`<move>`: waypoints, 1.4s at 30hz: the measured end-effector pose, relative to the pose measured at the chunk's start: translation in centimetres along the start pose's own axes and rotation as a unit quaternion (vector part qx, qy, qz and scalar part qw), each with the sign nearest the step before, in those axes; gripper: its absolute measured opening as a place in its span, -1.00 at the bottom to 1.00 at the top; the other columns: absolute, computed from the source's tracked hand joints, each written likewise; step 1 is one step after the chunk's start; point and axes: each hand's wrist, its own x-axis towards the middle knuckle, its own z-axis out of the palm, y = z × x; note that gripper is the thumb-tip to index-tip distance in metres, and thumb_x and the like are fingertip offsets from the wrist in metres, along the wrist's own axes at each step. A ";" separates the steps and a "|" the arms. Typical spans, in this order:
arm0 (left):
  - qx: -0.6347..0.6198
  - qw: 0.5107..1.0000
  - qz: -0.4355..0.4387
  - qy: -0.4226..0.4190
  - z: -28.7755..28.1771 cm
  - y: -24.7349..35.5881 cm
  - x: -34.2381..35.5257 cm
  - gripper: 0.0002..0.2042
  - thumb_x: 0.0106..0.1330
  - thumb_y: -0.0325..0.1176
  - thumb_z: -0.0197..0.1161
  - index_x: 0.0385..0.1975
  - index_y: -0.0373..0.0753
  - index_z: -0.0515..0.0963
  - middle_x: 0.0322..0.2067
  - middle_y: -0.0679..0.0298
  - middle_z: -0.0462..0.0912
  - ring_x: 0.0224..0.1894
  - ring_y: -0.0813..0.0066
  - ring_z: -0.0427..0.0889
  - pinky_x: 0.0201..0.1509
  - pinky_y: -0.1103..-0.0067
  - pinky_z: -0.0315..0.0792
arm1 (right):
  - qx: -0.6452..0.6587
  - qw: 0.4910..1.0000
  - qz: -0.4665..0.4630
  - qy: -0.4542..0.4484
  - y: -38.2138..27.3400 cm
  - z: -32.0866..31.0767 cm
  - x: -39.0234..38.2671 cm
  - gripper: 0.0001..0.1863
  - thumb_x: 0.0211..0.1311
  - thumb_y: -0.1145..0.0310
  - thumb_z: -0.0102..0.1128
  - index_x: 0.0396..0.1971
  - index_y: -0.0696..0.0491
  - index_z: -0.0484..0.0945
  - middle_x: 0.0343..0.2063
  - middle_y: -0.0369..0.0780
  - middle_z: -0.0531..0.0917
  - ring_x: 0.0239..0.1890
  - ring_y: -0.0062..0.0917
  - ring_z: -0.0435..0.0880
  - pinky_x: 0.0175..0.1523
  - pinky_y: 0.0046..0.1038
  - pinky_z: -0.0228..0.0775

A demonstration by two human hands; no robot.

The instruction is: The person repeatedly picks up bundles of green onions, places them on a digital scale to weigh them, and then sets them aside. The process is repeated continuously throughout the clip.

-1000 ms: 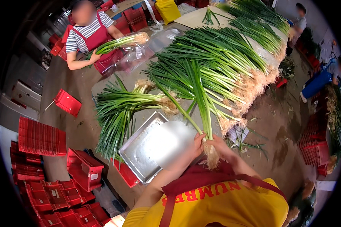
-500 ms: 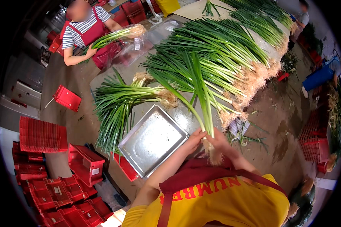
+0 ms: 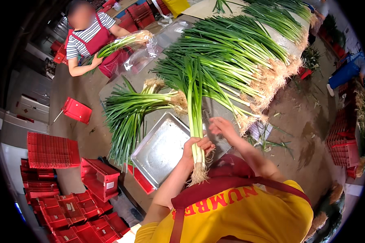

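Observation:
My left hand (image 3: 198, 148) is closed round a small bunch of green onions (image 3: 195, 117), gripping the white stalks just above the roots. Their leaves point away from me over the table, and the roots hang near my apron. Just right of the stalks, my right hand (image 3: 224, 126) is held apart from them, fingers loosely spread and nothing visible in it. To the left of the bunch lies a shallow metal tray (image 3: 155, 162), bare inside. Beyond it rests a gathered pile of green onions (image 3: 125, 106). A long heap of green onions (image 3: 219, 60) covers the table's far right, roots toward the right edge.
Across the table a person in a striped shirt (image 3: 103, 34) holds a bundle of green onions in clear plastic (image 3: 123, 42). Red crates (image 3: 52, 150) are stacked on the floor at left, and more crates (image 3: 342, 137) stand at right. Leaf scraps litter the floor.
Both hands were together at the stalks. Now the left hand alone grips the bunch, which looks thicker and has shifted left, while the right hand has let go and moved up.

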 end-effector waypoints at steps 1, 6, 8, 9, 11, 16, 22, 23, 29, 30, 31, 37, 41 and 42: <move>-0.029 0.999 -0.006 -0.038 0.3 -0.7 0.0 -0.70 0.06 -0.35 0.09 -0.19 -0.25 0.36 -0.71 0.42 0.22 -0.59 0.56 0.28 0.03 0.38 0.33 | 0.135 0.987 0.074 -0.037 0.0 0.6 0.9 -0.63 0.32 0.11 -0.13 -0.18 0.11 0.47 -0.43 -0.26 0.59 -0.45 -0.60 0.54 -0.28 -0.64 0.38; 0.014 0.999 -0.017 -0.027 -0.7 -2.7 -0.2 -0.65 0.02 -0.23 0.10 -0.20 -0.23 0.37 -0.69 0.35 0.27 -0.56 0.46 0.30 -0.02 0.36 0.29 | 0.388 0.895 0.128 -0.176 2.2 2.6 6.0 -0.55 0.29 0.00 -0.14 -0.11 0.07 0.45 -0.31 -0.27 0.61 -0.27 -0.56 0.58 -0.12 -0.51 0.42; 0.015 1.000 -0.017 -0.013 -0.6 -2.8 -0.6 -0.66 0.01 -0.23 0.10 -0.22 -0.25 0.38 -0.64 0.29 0.33 -0.52 0.39 0.36 -0.05 0.35 0.32 | 0.383 0.897 0.144 -0.169 2.6 2.7 6.3 -0.61 0.27 0.09 -0.06 -0.11 0.09 0.46 -0.30 -0.26 0.62 -0.27 -0.52 0.60 -0.11 -0.46 0.46; 0.015 1.000 -0.017 -0.006 -0.4 -2.9 -0.7 -0.66 0.01 -0.22 0.10 -0.23 -0.25 0.39 -0.62 0.26 0.36 -0.50 0.36 0.39 -0.06 0.35 0.33 | 0.372 0.905 0.141 -0.149 2.5 2.8 6.0 -0.63 0.26 0.12 -0.04 -0.11 0.09 0.45 -0.31 -0.25 0.62 -0.28 -0.51 0.61 -0.14 -0.46 0.47; 0.095 0.991 -0.023 0.094 0.4 -2.9 -0.7 -0.65 0.03 -0.23 0.09 -0.21 -0.27 0.39 -0.56 0.20 0.41 -0.44 0.29 0.44 -0.09 0.36 0.36 | 0.362 0.917 0.137 -0.096 2.3 2.9 5.9 -0.71 0.22 0.24 0.04 -0.17 0.12 0.47 -0.39 -0.25 0.62 -0.39 -0.52 0.62 -0.29 -0.50 0.49; 0.121 0.972 -0.033 0.198 -0.8 -3.1 -0.6 -0.57 0.08 -0.37 0.10 -0.04 -0.41 0.29 -0.47 0.17 0.45 -0.38 0.32 0.49 -0.15 0.44 0.40 | 0.180 0.982 0.058 0.007 0.6 1.6 4.8 -0.71 0.23 0.09 0.02 -0.34 0.04 0.44 -0.58 -0.34 0.50 -0.63 -0.65 0.43 -0.56 -0.62 0.28; 0.083 0.990 -0.034 0.113 0.1 -3.2 0.5 -0.46 0.07 -0.47 0.13 0.12 -0.30 0.22 -0.40 0.18 0.49 -0.27 0.32 0.51 -0.11 0.40 0.42 | 0.329 0.932 0.141 -0.060 0.2 0.9 5.1 -0.51 0.21 -0.18 -0.14 -0.37 0.00 0.45 -0.62 -0.35 0.50 -0.64 -0.61 0.46 -0.55 -0.56 0.33; 0.095 0.983 -0.048 0.152 0.6 -3.1 0.5 -0.47 0.07 -0.48 0.12 0.11 -0.31 0.22 -0.36 0.16 0.50 -0.22 0.29 0.52 -0.09 0.38 0.43 | 0.329 0.928 0.164 -0.070 0.6 0.7 5.7 -0.51 0.20 -0.18 -0.13 -0.38 0.00 0.46 -0.64 -0.36 0.49 -0.66 -0.61 0.45 -0.56 -0.56 0.33; 0.161 0.972 -0.042 0.166 -0.9 -3.1 1.3 -0.56 0.09 -0.51 0.11 0.04 -0.27 0.30 -0.29 0.20 0.53 -0.28 0.39 0.57 -0.16 0.49 0.49 | 0.430 0.881 0.170 -0.099 0.3 0.2 5.1 -0.65 0.25 -0.01 -0.09 -0.39 -0.02 0.43 -0.78 -0.48 0.31 -0.82 -0.73 0.20 -0.76 -0.68 -0.01; 0.141 0.981 -0.042 0.123 -1.6 -2.9 1.2 -0.56 0.10 -0.50 0.12 0.04 -0.26 0.28 -0.29 0.22 0.52 -0.24 0.38 0.56 -0.12 0.48 0.48 | 0.555 0.789 0.142 -0.221 0.6 -0.2 5.7 -0.67 0.27 0.07 -0.08 -0.27 0.06 0.40 -0.78 -0.47 0.27 -0.81 -0.72 0.16 -0.72 -0.69 0.00; 0.144 0.982 -0.040 0.120 -2.2 -2.9 1.3 -0.53 0.13 -0.48 0.12 0.08 -0.29 0.24 -0.24 0.18 0.51 -0.22 0.36 0.56 -0.11 0.48 0.47 | 0.526 0.824 0.121 -0.172 0.9 -1.0 6.0 -0.68 0.27 0.08 -0.09 -0.29 0.06 0.39 -0.77 -0.45 0.28 -0.79 -0.73 0.16 -0.71 -0.67 -0.05; 0.132 0.974 -0.041 0.182 0.7 -3.8 2.0 -0.46 0.18 -0.37 0.14 0.16 -0.30 0.16 -0.11 0.12 0.42 -0.09 0.29 0.51 -0.01 0.45 0.44 | 0.265 0.956 0.119 -0.038 1.4 -1.0 5.9 -0.77 0.21 0.20 0.09 -0.44 0.08 0.46 -0.67 -0.37 0.44 -0.68 -0.73 0.32 -0.64 -0.75 0.12; 0.160 0.962 -0.025 0.219 -0.9 -4.2 2.0 -0.50 0.19 -0.35 0.13 0.12 -0.32 0.19 -0.15 0.10 0.45 -0.05 0.28 0.51 0.04 0.44 0.43 | 0.084 0.994 0.055 0.045 1.5 0.2 4.3 -0.67 0.14 0.10 0.16 -0.47 0.10 0.45 -0.62 -0.32 0.53 -0.67 -0.69 0.39 -0.58 -0.64 0.24; 0.162 0.964 -0.026 0.211 -0.7 -4.3 2.0 -0.51 0.19 -0.36 0.13 0.11 -0.32 0.20 -0.20 0.10 0.48 -0.05 0.29 0.51 0.04 0.45 0.43 | 0.034 0.997 0.037 0.059 2.1 0.2 4.5 -0.66 0.13 0.09 0.17 -0.47 0.11 0.45 -0.62 -0.31 0.53 -0.67 -0.68 0.41 -0.56 -0.63 0.25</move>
